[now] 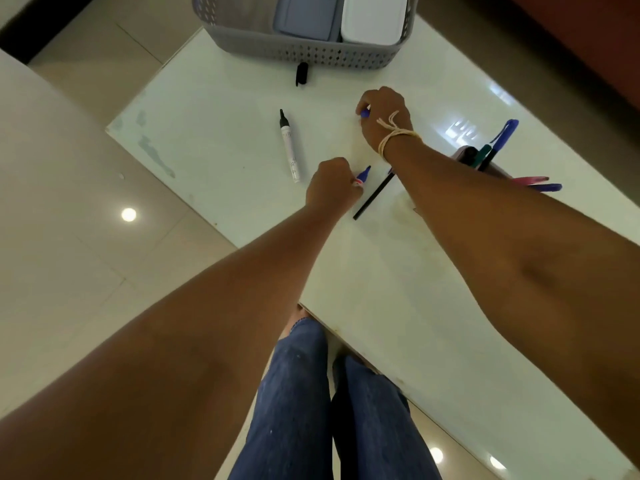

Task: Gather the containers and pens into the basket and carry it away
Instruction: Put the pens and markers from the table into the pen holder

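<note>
A grey perforated basket (304, 51) stands at the far end of the white table (221, 109). Inside it sit a lavender container (306, 15) and a white container (374, 19). My left hand (330, 187) grips a blue marker (363, 175) whose uncapped tip points away from me. My right hand (384, 116) pinches a small blue cap (364, 114) above the table. A white marker with a black tip (289, 147) lies uncapped left of my hands. A black cap (302, 73) lies just in front of the basket. A thin black pen (374, 195) lies under my right forearm.
A pen holder (485, 161) at the table's right edge has blue, green and pink pens sticking out. Tiled floor surrounds the table. My legs in blue jeans stand against the near table edge.
</note>
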A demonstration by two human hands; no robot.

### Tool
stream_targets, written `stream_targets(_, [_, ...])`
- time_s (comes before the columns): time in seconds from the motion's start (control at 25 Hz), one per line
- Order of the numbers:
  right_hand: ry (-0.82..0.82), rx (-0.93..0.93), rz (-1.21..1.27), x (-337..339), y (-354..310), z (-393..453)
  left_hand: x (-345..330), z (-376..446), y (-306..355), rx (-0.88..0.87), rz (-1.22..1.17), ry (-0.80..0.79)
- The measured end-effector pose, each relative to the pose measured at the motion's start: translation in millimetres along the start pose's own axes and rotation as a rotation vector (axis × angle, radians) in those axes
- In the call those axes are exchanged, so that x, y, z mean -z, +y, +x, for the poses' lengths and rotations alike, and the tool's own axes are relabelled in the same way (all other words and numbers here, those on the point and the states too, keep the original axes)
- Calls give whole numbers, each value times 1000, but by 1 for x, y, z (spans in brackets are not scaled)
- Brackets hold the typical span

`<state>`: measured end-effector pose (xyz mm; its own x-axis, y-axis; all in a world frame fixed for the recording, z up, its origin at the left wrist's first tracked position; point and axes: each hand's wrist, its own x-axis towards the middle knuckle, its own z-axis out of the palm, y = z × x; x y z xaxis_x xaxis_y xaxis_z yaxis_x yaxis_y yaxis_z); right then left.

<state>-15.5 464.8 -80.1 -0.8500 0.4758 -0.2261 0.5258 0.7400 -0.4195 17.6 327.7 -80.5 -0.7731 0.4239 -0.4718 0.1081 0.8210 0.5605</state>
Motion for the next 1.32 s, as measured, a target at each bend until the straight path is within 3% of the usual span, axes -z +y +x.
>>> stream_targets(0.08, [74, -146, 260, 2, -5, -15, 12, -3, -2, 52, -95, 16])
stream_targets(0.16, [159, -419, 737, 8, -15, -31, 29, -11, -2, 56, -151, 42])
stream_targets(0.24, [134, -667, 1236, 18, -27, -53, 44, -23, -3, 58, -220, 57])
stream_targets(0.4, [39, -749, 1605, 24, -45, -82, 63, -37, -4, 44, -293, 82])
stream_targets(0.76, [-10, -706, 1566, 23, -63, -99, 69, -53, -10, 51, -282, 86])
stream_targets(0.96, [-33, -622, 1414, 20, -61, -105, 67, -47, -2, 90, -376, 61])
stream_targets(1.2, [-30, -577, 1365, 22, -53, -102, 65, -41, 15, 393, -809, -58])
stream_targets(1.32, [-15, -513, 1232, 30, -62, -99, 67, -41, 25, 519, -1000, -35])
